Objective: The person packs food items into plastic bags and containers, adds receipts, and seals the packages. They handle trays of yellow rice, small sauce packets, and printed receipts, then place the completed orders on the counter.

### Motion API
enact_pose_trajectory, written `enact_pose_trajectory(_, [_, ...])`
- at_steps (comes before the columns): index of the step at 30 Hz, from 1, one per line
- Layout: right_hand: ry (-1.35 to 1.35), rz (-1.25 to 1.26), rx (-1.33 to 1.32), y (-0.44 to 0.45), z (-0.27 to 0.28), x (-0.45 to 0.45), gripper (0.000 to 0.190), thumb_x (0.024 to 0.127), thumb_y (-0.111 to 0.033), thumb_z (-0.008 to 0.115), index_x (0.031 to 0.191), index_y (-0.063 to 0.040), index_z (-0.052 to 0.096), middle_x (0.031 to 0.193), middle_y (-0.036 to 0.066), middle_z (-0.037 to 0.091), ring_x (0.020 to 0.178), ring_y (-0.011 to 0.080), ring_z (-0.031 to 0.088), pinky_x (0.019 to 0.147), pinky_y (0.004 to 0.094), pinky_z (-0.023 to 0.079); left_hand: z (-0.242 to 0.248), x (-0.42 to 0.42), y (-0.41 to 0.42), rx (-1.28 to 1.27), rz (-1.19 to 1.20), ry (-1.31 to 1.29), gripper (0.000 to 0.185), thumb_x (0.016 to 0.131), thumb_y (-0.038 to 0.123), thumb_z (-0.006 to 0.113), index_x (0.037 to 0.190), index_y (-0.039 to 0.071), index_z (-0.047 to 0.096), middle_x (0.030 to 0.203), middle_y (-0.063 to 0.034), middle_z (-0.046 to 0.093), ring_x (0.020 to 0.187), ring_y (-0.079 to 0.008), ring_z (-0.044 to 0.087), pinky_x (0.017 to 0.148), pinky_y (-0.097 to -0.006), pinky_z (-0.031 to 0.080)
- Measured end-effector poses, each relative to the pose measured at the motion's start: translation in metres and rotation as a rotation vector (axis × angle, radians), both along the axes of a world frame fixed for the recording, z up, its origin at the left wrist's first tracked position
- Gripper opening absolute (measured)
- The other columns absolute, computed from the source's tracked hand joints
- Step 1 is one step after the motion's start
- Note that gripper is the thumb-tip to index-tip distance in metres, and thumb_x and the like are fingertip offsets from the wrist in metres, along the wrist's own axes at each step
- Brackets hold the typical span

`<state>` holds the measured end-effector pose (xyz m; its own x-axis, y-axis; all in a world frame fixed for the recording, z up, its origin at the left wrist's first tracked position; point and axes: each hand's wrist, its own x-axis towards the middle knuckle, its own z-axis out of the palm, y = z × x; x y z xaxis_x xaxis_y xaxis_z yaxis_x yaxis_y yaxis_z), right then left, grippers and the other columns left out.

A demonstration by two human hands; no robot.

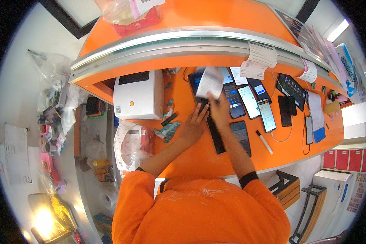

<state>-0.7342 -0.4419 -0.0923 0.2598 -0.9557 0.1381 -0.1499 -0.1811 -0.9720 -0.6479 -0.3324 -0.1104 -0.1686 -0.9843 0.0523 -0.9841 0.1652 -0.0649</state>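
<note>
On an orange counter, a strip of printed paper (210, 81) stands curled up over a dark device (195, 80). My right hand (218, 105), blurred, is at the paper's lower edge; its fingertips seem to pinch it. My left hand (198, 117) lies palm down just to the left, its fingers spread over a small black object (204, 105) that it partly hides. Right of the hands lie several phones with lit screens, among them a white-screened phone (249, 102) and a dark-screened phone (234, 102). Nearer my body is a black phone (216, 137), partly behind my right forearm.
A white label printer (138, 102) stands left, with a plastic-wrapped parcel (134, 143) before it. Torn green-striped scraps (168, 131) lie near my left hand. Further right are a white marker (264, 142), a tablet (291, 91) and charging cables. A receipt (259, 59) hangs from the shelf edge.
</note>
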Motion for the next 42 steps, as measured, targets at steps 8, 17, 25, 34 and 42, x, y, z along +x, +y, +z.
enact_pose_trajectory(8, [-0.414,0.345,0.368,0.103,0.063,-0.039,0.044,0.084,-0.009,0.062,0.121,-0.002,0.039,0.105,0.012,0.059,0.095,0.0161,0.059,0.079,0.0276,0.049,0.03,0.03,0.011,0.716,-0.03,1.325,0.071,0.08,0.034,0.063,0.136,0.003,0.031,0.139,-0.0152,0.033,0.128,-0.0271,0.032,0.102,-0.0409,0.033])
enact_pose_trajectory(17, [0.014,0.817,0.474,0.117,0.081,-0.12,0.045,0.08,-0.011,0.067,0.119,0.002,0.047,0.106,0.013,0.062,0.096,0.0183,0.06,0.081,0.0303,0.049,0.122,0.023,0.024,0.084,0.387,2.345,0.053,0.087,0.024,0.058,0.128,-0.001,0.038,0.12,-0.0195,0.054,0.106,-0.0233,0.058,0.084,-0.0343,0.052])
enact_pose_trajectory(25, [0.269,0.887,0.355,0.125,0.104,-0.141,0.037,0.082,-0.012,0.065,0.114,0.002,0.051,0.104,0.013,0.063,0.096,0.0165,0.06,0.08,0.0299,0.049,0.178,0.043,0.017,-0.212,0.041,2.443,0.04,0.091,0.015,0.048,0.123,-0.007,0.041,0.116,-0.0215,0.055,0.103,-0.0259,0.059,0.081,-0.035,0.054])
enact_pose_trajectory(34, [0.072,0.498,0.316,0.124,0.099,-0.116,0.019,0.087,-0.018,0.06,0.098,-0.003,0.058,0.085,0.005,0.065,0.077,0.0061,0.057,0.066,0.023,0.046,0.189,0.011,0.023,-0.013,-0.06,2.512,0.045,0.096,0.025,0.038,0.13,-0.005,0.034,0.123,-0.0217,0.05,0.112,-0.0317,0.052,0.086,-0.0392,0.052])
enact_pose_trajectory(42, [0.09,0.475,0.334,0.139,0.109,-0.121,0.011,0.089,-0.01,0.057,0.091,0.0,0.055,0.077,0.004,0.063,0.07,0.0057,0.056,0.063,0.0209,0.045,0.196,0.014,0.032,-0.015,-0.077,2.504,0.046,0.095,0.025,0.04,0.128,-0.007,0.036,0.124,-0.0223,0.048,0.113,-0.0322,0.051,0.086,-0.0413,0.052])
